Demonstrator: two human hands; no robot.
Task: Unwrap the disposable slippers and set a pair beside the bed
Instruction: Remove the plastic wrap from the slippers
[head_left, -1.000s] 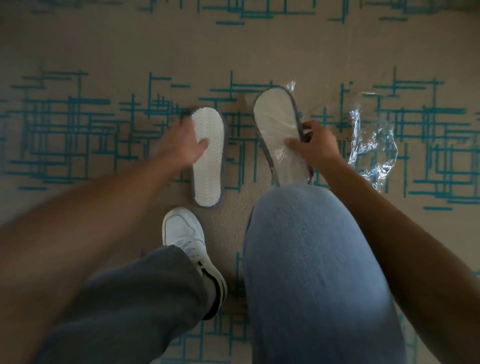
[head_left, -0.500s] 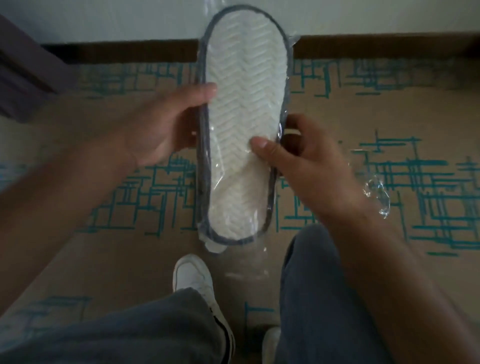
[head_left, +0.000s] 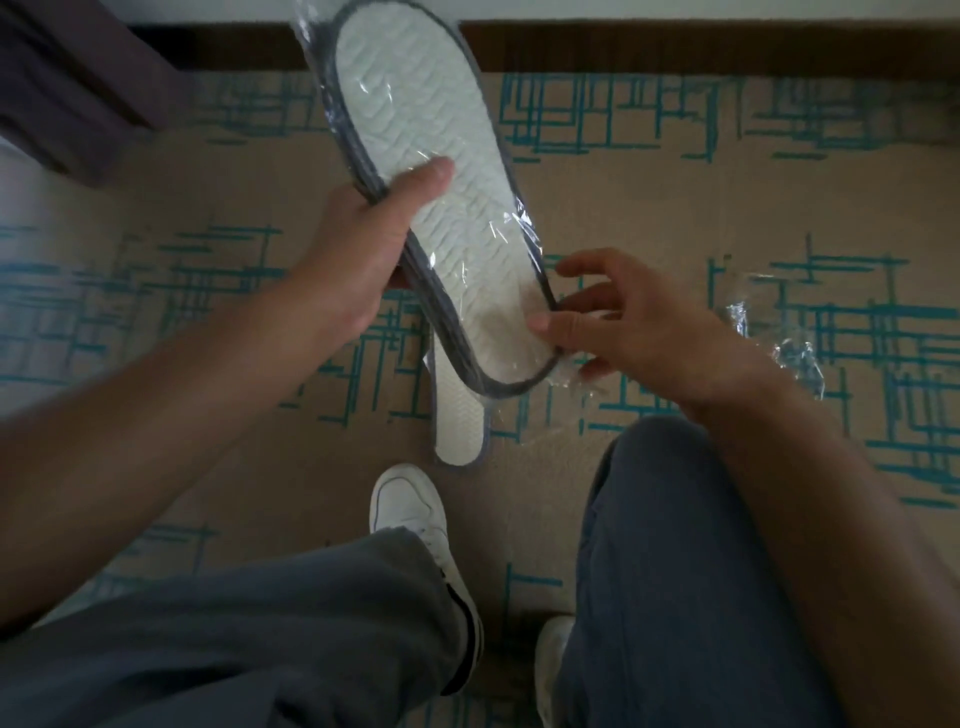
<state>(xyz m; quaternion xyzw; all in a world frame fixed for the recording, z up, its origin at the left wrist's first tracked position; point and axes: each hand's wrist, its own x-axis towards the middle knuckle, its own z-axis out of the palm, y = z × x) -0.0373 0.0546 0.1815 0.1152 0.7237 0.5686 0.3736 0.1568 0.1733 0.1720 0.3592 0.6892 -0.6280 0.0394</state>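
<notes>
A white disposable slipper with grey trim (head_left: 441, 171), still in clear plastic wrap, is held sole-up above the carpet, tilted with its toe end up and to the left. My left hand (head_left: 358, 249) grips its left edge near the middle, thumb on the sole. My right hand (head_left: 628, 322) pinches the heel end and the loose wrap there between thumb and fingers. A second, unwrapped slipper (head_left: 457, 421) lies sole-up on the carpet directly below, mostly hidden by the held one.
A crumpled empty plastic wrapper (head_left: 795, 353) lies on the beige carpet with teal lines to the right. A dark baseboard (head_left: 675, 47) runs along the far wall, dark furniture (head_left: 78, 88) at upper left. My legs and white shoe (head_left: 410, 514) fill the foreground.
The wrapped slipper was lifted off the carpet into both hands, then tilted leftward. My right hand slid down from its side to the heel end. The camera view shifted.
</notes>
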